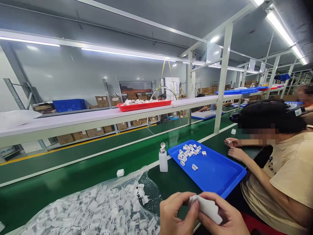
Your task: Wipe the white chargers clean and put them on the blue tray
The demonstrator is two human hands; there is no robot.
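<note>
Near the bottom edge, my left hand (176, 213) and my right hand (223, 213) meet around a white cloth (210, 209), fingers and thumbs pinching it. Whether something lies inside the cloth cannot be seen. To the left, a clear plastic bag (97, 209) spreads open with many small white plastic parts. Beyond my hands, a blue tray (215, 169) holds a cluster of white parts with pins (188, 151). A white pump bottle (163, 160) stands upright between bag and tray.
At right, a person in a yellow shirt (293, 176) bends over the bench, a small white part at their fingers. A raised shelf (97, 119) crosses ahead, bearing a red tray (146, 105). One white block (120, 173) sits on the green conveyor (83, 169).
</note>
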